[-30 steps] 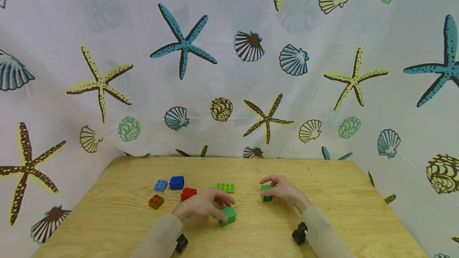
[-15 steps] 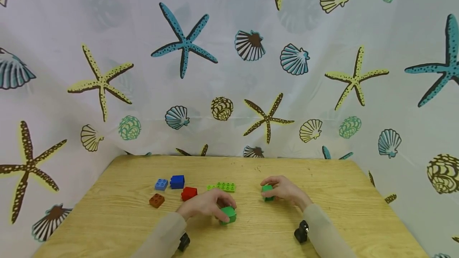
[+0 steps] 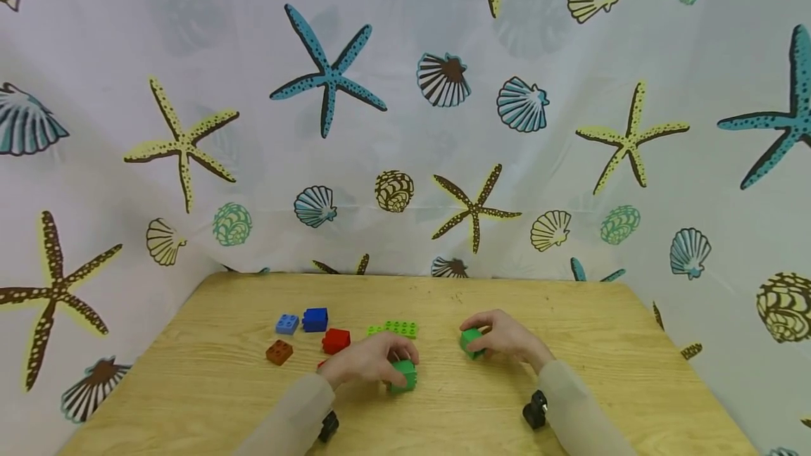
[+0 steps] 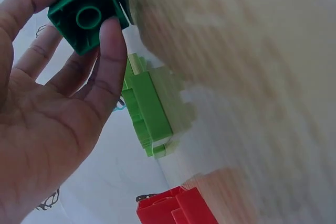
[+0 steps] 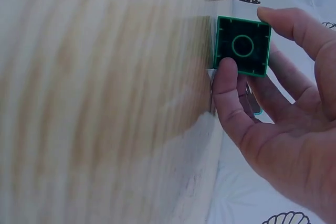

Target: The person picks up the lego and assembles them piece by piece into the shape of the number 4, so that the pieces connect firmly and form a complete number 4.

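Slightly left of the table's middle, my left hand (image 3: 370, 359) pinches a green toy building brick (image 3: 404, 377) between thumb and fingers. The left wrist view shows that brick's hollow underside (image 4: 86, 19) with a round tube inside. Farther right and a bit deeper on the table, my right hand (image 3: 510, 340) grips a second green brick (image 3: 470, 342) at its fingertips. Its square hollow underside (image 5: 244, 45) faces the right wrist camera, close to the wood surface. The two green bricks are apart.
Behind the left hand lie light green bricks (image 3: 400, 329) and a red brick (image 3: 336, 340); another bit of red is mostly hidden by that hand. Farther left are a dark blue brick (image 3: 315, 319), a light blue brick (image 3: 287, 324) and a brown brick (image 3: 279, 352). A patterned curtain (image 3: 380, 146) hangs behind the table.
Both green bricks have turned slightly in the fingers, the left one more square to the head camera, the right one tilted. Both hands stay in nearly the same places.
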Motion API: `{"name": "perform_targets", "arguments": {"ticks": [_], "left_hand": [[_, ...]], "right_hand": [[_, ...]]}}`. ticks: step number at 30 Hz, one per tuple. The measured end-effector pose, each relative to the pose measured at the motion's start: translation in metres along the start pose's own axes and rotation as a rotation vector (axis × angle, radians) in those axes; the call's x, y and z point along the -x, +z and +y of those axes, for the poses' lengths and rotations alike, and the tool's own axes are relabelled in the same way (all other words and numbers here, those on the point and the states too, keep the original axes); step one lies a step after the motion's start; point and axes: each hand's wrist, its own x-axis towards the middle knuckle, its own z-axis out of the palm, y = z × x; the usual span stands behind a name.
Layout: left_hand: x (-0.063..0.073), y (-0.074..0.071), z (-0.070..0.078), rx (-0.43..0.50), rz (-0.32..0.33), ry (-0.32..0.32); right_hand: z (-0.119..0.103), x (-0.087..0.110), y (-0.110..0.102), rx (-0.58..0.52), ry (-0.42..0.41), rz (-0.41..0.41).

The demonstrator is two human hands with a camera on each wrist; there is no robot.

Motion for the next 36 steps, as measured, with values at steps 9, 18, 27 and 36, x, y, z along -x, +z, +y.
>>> {"name": "perform_targets", "arguments": {"ticks": [9,18,27,36], "left_hand": [[0.003,0.004,0.002,-0.004,0.050,0.057],[0.005,0.002,0.007,0.063,0.156,0.030],[0.004,0.002,0.009,0.120,0.234,0.016],[0.000,0.002,0.009,0.170,0.335,0.011]], "right_hand": [[-0.002,0.003,0.010,-0.060,-0.016,0.038],[-0.011,0.008,0.022,-0.105,-0.045,0.028],[-0.014,0.009,0.037,-0.043,-0.078,0.044],[-0.021,0.011,0.050,0.077,-0.099,-0.009]]}}
